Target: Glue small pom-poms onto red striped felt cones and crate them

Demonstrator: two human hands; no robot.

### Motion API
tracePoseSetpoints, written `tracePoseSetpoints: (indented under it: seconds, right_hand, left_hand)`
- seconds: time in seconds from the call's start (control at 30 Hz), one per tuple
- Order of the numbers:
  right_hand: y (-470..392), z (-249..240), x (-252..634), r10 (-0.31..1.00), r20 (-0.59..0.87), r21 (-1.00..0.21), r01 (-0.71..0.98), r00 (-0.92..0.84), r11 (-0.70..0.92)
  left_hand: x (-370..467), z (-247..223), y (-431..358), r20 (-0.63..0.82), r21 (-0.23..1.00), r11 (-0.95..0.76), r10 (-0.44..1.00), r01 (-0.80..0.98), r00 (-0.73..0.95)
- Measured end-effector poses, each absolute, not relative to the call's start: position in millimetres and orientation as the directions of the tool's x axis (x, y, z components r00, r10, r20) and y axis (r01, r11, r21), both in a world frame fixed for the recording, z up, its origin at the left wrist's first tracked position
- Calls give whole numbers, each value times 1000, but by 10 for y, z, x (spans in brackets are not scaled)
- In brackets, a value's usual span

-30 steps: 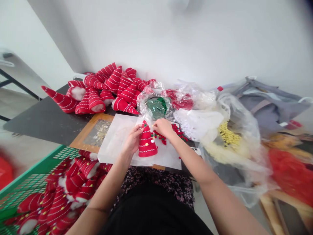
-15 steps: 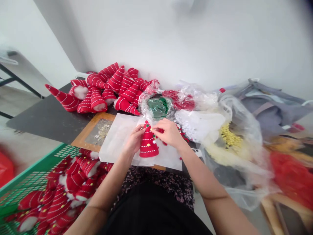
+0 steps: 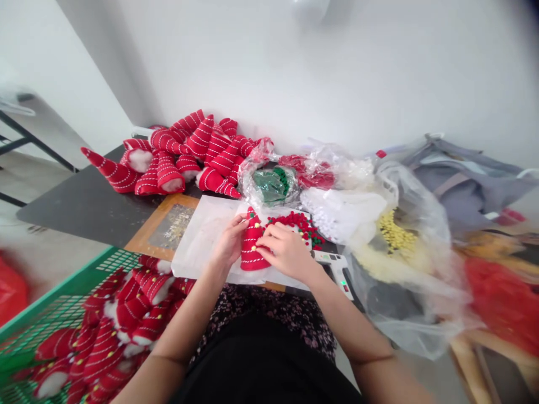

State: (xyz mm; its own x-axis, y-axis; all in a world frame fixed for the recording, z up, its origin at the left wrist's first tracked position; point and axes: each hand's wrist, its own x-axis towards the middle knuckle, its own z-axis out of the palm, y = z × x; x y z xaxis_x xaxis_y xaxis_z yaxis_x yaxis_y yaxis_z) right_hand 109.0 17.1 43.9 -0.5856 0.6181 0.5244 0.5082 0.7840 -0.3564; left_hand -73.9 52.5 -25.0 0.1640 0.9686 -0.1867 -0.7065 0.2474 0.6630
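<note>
While our left hand (image 3: pixel 229 240) is clamped on the edge of one red cone (image 3: pixel 249 238) near its tip, our right hand (image 3: pixel 287 252) lies against the cone's lower right side; we cannot tell whether its fingers grip anything. This cone stands out on a white sheet (image 3: pixel 206 230) at the table's near edge. On it we count one green ball (image 3: pixel 251 215) and two yellow balls (image 3: pixel 257 225).

Half a second ago our right hand was at the cone's upper edge with a yellow ball at its fingertips; now a yellow ball sits there, and the hand is lower. A white ball seen then on the cone is out of sight, and more of the loose red balls (image 3: pixel 290 219) show.

Our right hand hides part of the cone and of those balls. Behind lie four lots of plastic-wrapped trimmings: green (image 3: pixel 269 185), red (image 3: pixel 314 173), white (image 3: pixel 326 210) and yellow (image 3: pixel 394 233). A heap of cones (image 3: pixel 200 140), more than ten, covers the table's back. One green crate (image 3: pixel 67 294) of decorated cones stands left, partly behind our left forearm.
</note>
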Motion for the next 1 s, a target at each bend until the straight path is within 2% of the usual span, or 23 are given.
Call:
tracePoseSetpoints:
  seconds: [0.07,0.13,0.2,0.27,0.37,0.5,0.63,0.77,1.0]
  right_hand:
    - [151,472,1117,618,559,-396,476,-553,785]
    - [157,504,1224,670,588,-484,467,-454,740]
    - [194,490,1370,745,581,-530,544,-327,651]
    - [244,417,1479,797,548,-496,669,-254,554]
    - [265,275,1438,813,512,-483,689,-278,540]
    - [153,202,1057,758,571,-618,444,-313,649]
    - [65,221,746,714,607,-638,322,-349,700]
    - [52,242,659,724,605,-650,319,-332,690]
    - [2,308,481,673,619,-583,337,-404,739]
  left_hand:
    - [-742,-243,514,-197,658,258,966,-707,170]
    - [-774,-242,503,-213,645,281,959,-710,186]
    - [-833,-247,489,-226,618,301,953,-727,203]
    - [-909,-256,471,-237,582,313,948,-751,212]
    - [-1020,-262,429,-268,533,319,942,-784,201]
    - [-1110,-213,353,-307,499,288,941,-817,143]
    - [-1171,-148,280,-303,518,257,947,-816,106]
    - [-1275,-149,209,-287,563,222,956,-796,65]
    - [-1416,-100,4,-190,605,134,982,-785,21]
